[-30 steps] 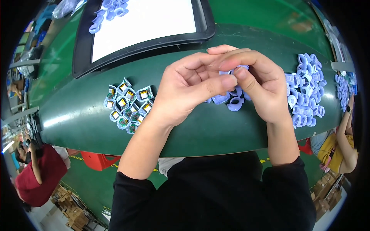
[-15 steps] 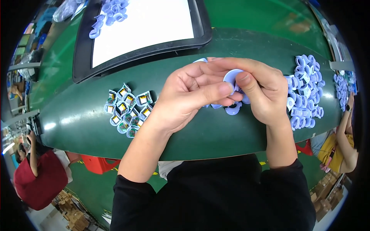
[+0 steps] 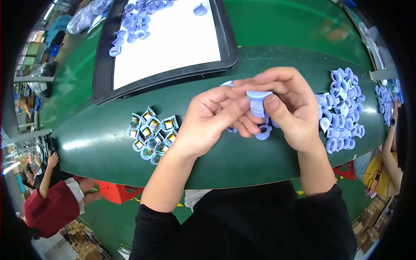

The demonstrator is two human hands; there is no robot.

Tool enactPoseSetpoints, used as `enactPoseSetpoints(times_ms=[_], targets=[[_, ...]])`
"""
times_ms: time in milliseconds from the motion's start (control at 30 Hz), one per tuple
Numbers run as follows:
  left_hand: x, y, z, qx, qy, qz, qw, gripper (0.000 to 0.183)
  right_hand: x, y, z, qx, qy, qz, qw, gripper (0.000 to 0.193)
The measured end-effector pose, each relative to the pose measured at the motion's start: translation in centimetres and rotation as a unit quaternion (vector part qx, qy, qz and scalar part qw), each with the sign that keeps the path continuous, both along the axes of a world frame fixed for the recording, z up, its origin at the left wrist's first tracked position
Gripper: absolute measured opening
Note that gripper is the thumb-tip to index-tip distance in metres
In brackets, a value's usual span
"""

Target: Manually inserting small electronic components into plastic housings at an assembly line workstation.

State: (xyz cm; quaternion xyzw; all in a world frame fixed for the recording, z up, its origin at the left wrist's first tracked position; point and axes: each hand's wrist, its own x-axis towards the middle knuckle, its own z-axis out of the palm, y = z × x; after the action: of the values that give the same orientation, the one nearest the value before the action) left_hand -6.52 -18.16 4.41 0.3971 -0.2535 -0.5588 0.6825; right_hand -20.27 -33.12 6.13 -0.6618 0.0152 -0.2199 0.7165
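Below, a curved green worktable (image 3: 99, 143) stood in a busy workshop. Both hands were closed on one pale blue plastic clip (image 3: 258, 104): the right hand (image 3: 290, 108) pinched it, the left hand (image 3: 212, 121) seemingly pressed its side.

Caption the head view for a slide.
Both hands, left and right, hold a blue plastic clip over a green table.

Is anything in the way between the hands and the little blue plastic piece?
No. The small light-blue plastic piece is already pinched by the right hand, with the left hand's fingers touching it, above the green table.
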Motion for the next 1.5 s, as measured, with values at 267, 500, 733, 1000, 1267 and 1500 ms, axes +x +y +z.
enactPoseSetpoints(times_ms=[267,500,733,1000,1267,1500], targets=[[-0.9,-0.4,0.5,-0.024,0.073,0.03,0.997,0.033,0.6,0.6,-0.2,0.012,0.001,-0.055,0.998,0.019],[-1.3,-0.4,1.1,-0.016,-0.021,0.018,0.999,0.034,0.2,-0.6,-0.8,-0.029,-0.048,-0.016,0.998,0.019],[-0.8,-0.4,0.3,0.004,-0.02,0.024,1.0,0.035,0.3,-0.2,-0.6,-0.031,0.018,0.005,0.999,0.021],[-1.4,-0.4,1.2,-0.029,0.051,-0.001,0.998,0.042,0.3,0.1,0.0,-0.078,0.012,-0.025,0.997,0.039],[-1.6,-0.4,0.8,-0.045,0.009,-0.006,0.999,0.038,-0.3,-0.7,0.3,-0.179,0.016,-0.048,0.983,0.043],[-1.0,0.2,0.5,-0.008,-0.021,0.052,0.998,0.028,0.4,-0.2,-0.6,-0.055,-0.008,0.017,0.998,0.041]])
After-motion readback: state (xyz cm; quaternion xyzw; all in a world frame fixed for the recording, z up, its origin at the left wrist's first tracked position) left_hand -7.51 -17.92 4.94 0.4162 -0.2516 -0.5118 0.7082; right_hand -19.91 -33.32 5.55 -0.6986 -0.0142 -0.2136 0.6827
